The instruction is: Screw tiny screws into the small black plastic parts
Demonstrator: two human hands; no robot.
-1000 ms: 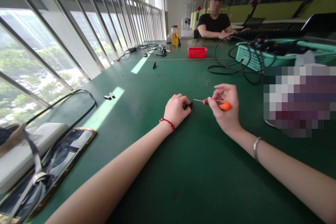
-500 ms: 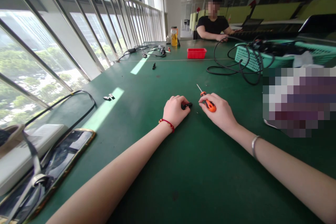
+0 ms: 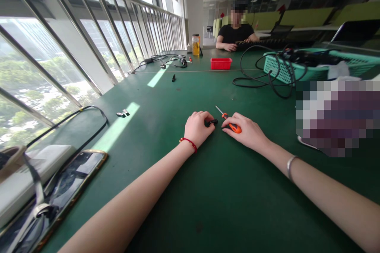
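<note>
My left hand [image 3: 197, 128] rests on the green table [image 3: 208, 189] with its fingers curled round a small black part [image 3: 211, 122]. My right hand [image 3: 247, 132] lies just to the right of it, closed on a small orange-handled screwdriver [image 3: 230, 123]. The thin metal shaft of the screwdriver points up and to the left, away from me. The fingertips of both hands nearly meet over the table.
A phone [image 3: 69, 187] and a black cable [image 3: 86, 116] lie at the left edge by the window railing. Two small black clips [image 3: 123, 113] sit further out. A red bin [image 3: 221, 63], a teal basket [image 3: 299, 69] with cables, and a seated person [image 3: 236, 31] are beyond.
My right hand has lowered from above the table down onto it, turning the screwdriver from level to pointing away. My left hand has stayed in place on the black part.
</note>
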